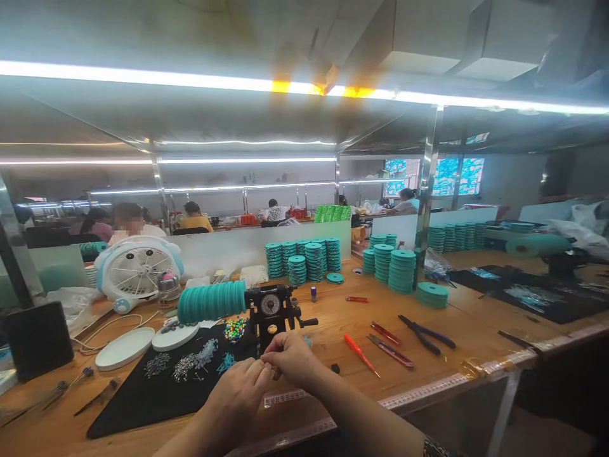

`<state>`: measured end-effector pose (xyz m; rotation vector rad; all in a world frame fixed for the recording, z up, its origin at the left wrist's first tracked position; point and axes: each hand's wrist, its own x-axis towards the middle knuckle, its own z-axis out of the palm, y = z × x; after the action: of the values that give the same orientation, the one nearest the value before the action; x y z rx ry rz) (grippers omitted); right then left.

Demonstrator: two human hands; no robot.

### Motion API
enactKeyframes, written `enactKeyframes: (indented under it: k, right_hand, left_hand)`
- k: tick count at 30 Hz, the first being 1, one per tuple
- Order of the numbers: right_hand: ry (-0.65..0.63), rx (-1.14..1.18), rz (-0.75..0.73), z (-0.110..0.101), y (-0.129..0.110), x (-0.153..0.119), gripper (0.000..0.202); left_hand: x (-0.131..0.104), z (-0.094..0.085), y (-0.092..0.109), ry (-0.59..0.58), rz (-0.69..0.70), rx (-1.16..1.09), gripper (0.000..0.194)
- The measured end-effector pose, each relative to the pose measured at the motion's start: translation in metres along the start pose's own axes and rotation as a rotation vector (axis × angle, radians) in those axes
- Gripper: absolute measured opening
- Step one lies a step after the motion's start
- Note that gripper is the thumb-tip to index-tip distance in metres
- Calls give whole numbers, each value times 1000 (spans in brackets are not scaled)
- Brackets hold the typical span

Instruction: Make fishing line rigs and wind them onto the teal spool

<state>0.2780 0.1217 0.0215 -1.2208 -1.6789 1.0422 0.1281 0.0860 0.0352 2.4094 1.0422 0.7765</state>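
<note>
My left hand (243, 388) and my right hand (295, 360) meet at the front edge of the bench, fingers pinched together. Whatever lies between the fingertips is too small to make out. Just beyond them stands a black hand-cranked winder (270, 306) with a round dial. A row of teal foam spools (212, 302) is mounted on its left side. Left of my hands, a black mat (137, 406) carries small metal pieces (185, 367), clear plastic bits (207, 353), teal bits (226, 362) and a pile of coloured beads (235, 329).
Stacks of teal spools (314, 261) stand behind the winder, with more (401, 271) to the right. An orange screwdriver (361, 355), a red-handled cutter (391, 351) and pliers (423, 334) lie at right. White lids (124, 349) and a fan (141, 273) are at left. People sit beyond the partition.
</note>
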Motion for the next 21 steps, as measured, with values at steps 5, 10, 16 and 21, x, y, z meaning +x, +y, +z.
enactKeyframes:
  k: [5, 10, 16, 21]
  right_hand:
    - [-31, -22, -50, -14, -7, -10, 10]
    - [-61, -279, -420, -28, -21, -49, 31]
    - [-54, -513, -502, -17, -12, -53, 18]
    - [53, -230, -211, -10, -9, -27, 11]
  left_hand:
    - [4, -5, 4, -17, -137, -143, 22]
    - [3, -8, 9, -90, -431, -434, 19]
    - [0, -5, 10, -102, -448, -406, 22]
    - [1, 3, 6, 40, -196, -114, 20]
